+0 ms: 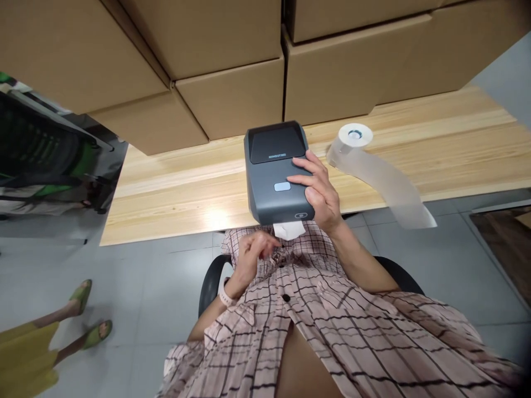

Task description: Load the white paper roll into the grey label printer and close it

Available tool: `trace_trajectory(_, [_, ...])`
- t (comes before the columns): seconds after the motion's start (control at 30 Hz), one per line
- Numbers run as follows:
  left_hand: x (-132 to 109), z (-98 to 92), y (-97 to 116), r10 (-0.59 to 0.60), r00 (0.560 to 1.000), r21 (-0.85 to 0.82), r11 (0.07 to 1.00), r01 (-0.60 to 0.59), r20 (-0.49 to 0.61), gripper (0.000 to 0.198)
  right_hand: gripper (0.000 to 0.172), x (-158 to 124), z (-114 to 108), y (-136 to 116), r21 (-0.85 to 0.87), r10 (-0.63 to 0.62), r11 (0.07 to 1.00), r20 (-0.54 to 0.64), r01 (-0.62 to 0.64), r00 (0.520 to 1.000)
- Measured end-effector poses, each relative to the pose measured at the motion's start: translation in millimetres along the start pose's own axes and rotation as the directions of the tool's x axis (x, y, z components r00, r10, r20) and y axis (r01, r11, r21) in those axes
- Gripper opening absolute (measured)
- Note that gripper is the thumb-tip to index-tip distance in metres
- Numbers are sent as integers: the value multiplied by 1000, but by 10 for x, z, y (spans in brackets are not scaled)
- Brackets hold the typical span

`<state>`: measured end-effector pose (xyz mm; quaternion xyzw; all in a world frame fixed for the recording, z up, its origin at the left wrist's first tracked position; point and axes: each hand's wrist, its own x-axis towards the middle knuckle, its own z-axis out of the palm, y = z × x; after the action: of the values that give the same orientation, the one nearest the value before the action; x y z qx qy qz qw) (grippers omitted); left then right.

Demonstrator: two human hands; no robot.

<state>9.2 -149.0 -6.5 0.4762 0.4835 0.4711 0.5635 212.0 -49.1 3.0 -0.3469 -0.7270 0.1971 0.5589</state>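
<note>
A dark grey label printer (269,171) with a glossy black lid window and a pale button sits at the front edge of the table. My right hand (321,193) grips its right side, fingers spread over the top face. From the printer's near end sticks out a short piece of white label paper (289,230). My left hand (254,251) hovers just below and left of that paper, fingers curled and partly smeared by motion; whether they touch the paper is unclear. Right of the printer stands a roll of white labels (354,135), its loose strip (392,179) trailing over the table edge.
Stacked cardboard boxes (232,99) line the back of the wooden table (178,193). At lower left another person's feet in green slippers (97,334) show on the tiled floor. A dark chair (37,143) stands at the left.
</note>
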Motion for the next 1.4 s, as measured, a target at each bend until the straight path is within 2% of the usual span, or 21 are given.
trace_trajectory(0.03, [13,33,63,-133,980,-66,987,144,150,61,39,-2,2,0,-10,8,1000,0,-8,1000])
trace_trajectory(0.07, [44,75,129,-227,938,-108,959,262,261,63,39,-4,2,2,-21,16,1000,3,-16,1000])
trace_trajectory(0.1, [84,122,191,-285,902,-126,932,339,323,64,39,-7,1,4,-28,23,999,7,-23,1000])
trace_trajectory(0.17, [163,218,276,-354,872,-140,897,419,339,58,39,-13,-3,7,-31,26,999,10,-26,1000])
trace_trajectory(0.3, [204,340,270,-376,890,-143,896,420,259,50,38,-22,-3,7,-48,23,999,16,-22,1000])
trace_trajectory(0.43, [169,352,218,-285,934,-42,953,300,217,54,38,-7,-18,-18,-70,14,997,4,-14,1000])
trace_trajectory(0.53, [169,310,218,-229,952,60,973,222,204,55,37,35,-73,-72,-179,4,984,51,6,999])
trace_trajectory(0.67, [157,122,201,-237,936,155,967,201,262,57,32,109,-149,-169,-350,-103,925,154,151,983])
trace_trajectory(0.73, [139,-24,177,-223,942,160,969,186,252,59,32,147,-164,-209,-401,-111,898,192,181,975])
trace_trajectory(0.8, [130,-162,162,-142,984,134,983,127,110,58,29,184,-170,-231,-426,-87,886,239,185,967])
trace_trajectory(0.83, [136,-218,162,-66,998,125,990,67,-15,58,28,198,-171,-233,-426,-74,886,262,184,962])
trace_trajectory(0.87, [150,-259,168,33,988,133,991,-12,-154,58,27,205,-173,-228,-415,-66,891,282,183,957])
trace_trajectory(0.93, [202,-293,189,250,897,196,962,-189,-364,54,29,188,-176,-197,-366,-57,915,299,169,953])
trace_trajectory(0.97, [236,-288,202,338,849,236,936,-260,-405,47,32,159,-176,-174,-330,-51,932,288,150,956])
trace_trajectory(1.0, [270,-270,212,403,822,272,910,-313,-403,37,37,116,-173,-147,-285,-45,951,262,122,964])
trace_trajectory(1.03, [302,-243,219,442,819,298,890,-346,-367,32,42,62,-167,-119,-232,-34,969,219,86,975])
trace_trajectory(1.13, [373,-148,234,460,863,324,865,-383,-208,50,56,-102,-125,-56,-82,59,995,58,-54,997])
trace_trajectory(1.2, [416,-111,267,474,865,331,853,-403,-168,53,64,-134,-96,-50,-26,112,993,1,-112,994])
trace_trajectory(1.3, [556,-132,400,535,826,305,828,-471,-176,51,73,43,-87,-87,-14,88,996,1,-88,996])
trace_trajectory(1.4, [836,-223,570,588,795,198,806,-558,-153,55,73,447,-113,-135,-1,-24,1000,-34,24,999])
